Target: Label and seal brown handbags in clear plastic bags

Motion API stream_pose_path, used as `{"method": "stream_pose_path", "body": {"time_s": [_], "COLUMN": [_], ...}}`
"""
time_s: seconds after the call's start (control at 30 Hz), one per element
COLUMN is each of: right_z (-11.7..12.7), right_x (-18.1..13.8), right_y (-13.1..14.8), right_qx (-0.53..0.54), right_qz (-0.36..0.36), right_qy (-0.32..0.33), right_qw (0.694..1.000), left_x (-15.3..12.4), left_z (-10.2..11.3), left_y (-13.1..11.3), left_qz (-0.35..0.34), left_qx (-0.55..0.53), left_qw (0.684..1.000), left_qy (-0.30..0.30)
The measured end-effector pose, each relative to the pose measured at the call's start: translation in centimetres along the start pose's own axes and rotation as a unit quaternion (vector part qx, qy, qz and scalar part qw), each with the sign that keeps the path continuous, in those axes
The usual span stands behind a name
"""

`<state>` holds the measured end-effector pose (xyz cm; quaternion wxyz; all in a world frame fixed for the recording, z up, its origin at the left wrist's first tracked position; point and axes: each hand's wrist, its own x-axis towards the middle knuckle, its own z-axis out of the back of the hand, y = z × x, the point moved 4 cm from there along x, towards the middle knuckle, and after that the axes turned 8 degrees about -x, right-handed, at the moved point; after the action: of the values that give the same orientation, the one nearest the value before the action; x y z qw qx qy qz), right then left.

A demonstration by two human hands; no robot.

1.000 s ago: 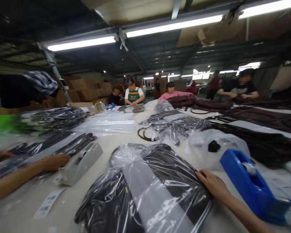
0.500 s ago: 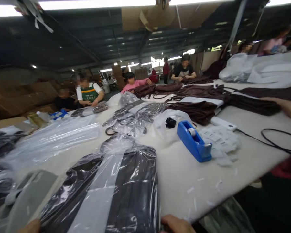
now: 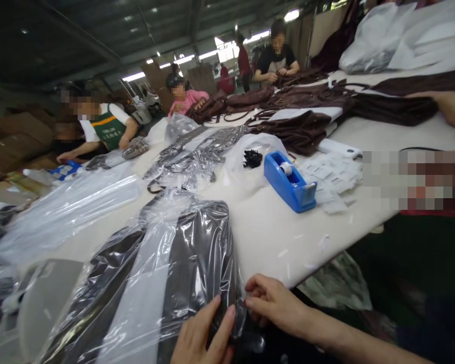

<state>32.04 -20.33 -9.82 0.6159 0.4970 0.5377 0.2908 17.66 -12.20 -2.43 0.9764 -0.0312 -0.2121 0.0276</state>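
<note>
A dark brown, leather-like item with a pale strip down its middle point(image 3: 144, 283) lies wrapped in a clear plastic bag point(image 3: 197, 253) on the near part of the table. My left hand point(image 3: 205, 333) rests on the bag's lower right part, its fingers stretched out and apart. At the bag's right edge, my right hand point(image 3: 273, 303) has its fingers curled together on the clear plastic. The lower end of the bag runs out of view.
A blue tape dispenser point(image 3: 290, 182) stands on the table point(image 3: 265, 237) beside white tags point(image 3: 329, 179). Brown leather-like pieces point(image 3: 296, 129) lie behind it. Clear plastic bags point(image 3: 72, 207) are spread at left, near a grey plastic piece point(image 3: 47, 298). Several co-workers sit or stand across the table.
The view has tipped downward. My left hand has come from the bag's left side onto its lower right part. My right hand has moved up along the right edge and shows more fully.
</note>
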Motion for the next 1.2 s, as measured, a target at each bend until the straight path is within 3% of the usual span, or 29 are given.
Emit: {"method": "stream_pose_path", "body": {"time_s": [0.1,0.2,0.3,0.57,0.67,0.73,0.8,0.87,0.93,1.1,1.17,1.2], "right_z": [-0.2,-0.6,-1.0,-1.4,-1.4,-1.3,-1.1,-1.2,-1.5,-2.4,-1.8,-0.9], "right_x": [-2.1,-3.5,-3.5,-1.5,-1.5,-1.7,-1.8,-1.9,-1.8,-1.9,-1.6,-1.1], "right_y": [-0.3,0.0,0.4,-0.2,-0.4,-0.4,-0.3,-0.2,-0.2,-0.6,0.0,0.8], "right_qx": [-0.002,-0.031,-0.032,0.02,0.05,0.058,0.049,0.028,0.001,-0.035,-0.083,-0.113], "right_qz": [0.071,0.129,0.148,0.13,0.118,0.112,0.111,0.114,0.117,0.12,0.138,0.156], "right_qy": [-0.061,-0.104,-0.103,-0.075,-0.052,-0.051,-0.05,-0.045,-0.046,0.004,0.022,-0.001], "right_qw": [0.996,0.986,0.983,0.989,0.99,0.991,0.991,0.992,0.992,0.992,0.987,0.981], "left_x": [3.8,6.8,8.3,9.1,8.9,8.3,7.2,5.6,4.2,3.0,2.6,2.4], "left_z": [1.3,1.8,1.6,0.8,1.0,1.4,1.7,1.5,0.7,-1.0,-1.6,-1.9], "left_y": [0.3,0.5,0.4,0.7,1.2,1.8,2.7,3.1,2.5,1.6,1.7,1.9], "left_qz": [-0.064,-0.07,-0.034,-0.043,-0.028,0.038,0.173,0.318,0.409,0.492,0.513,0.522], "left_qx": [-0.076,-0.113,-0.125,-0.137,-0.156,-0.183,-0.2,-0.208,-0.201,-0.13,-0.147,-0.159], "left_qw": [0.978,0.914,0.881,0.856,0.86,0.886,0.901,0.871,0.827,0.802,0.792,0.787], "left_qy": [0.181,0.382,0.454,0.496,0.485,0.424,0.343,0.313,0.329,0.312,0.298,0.289]}}
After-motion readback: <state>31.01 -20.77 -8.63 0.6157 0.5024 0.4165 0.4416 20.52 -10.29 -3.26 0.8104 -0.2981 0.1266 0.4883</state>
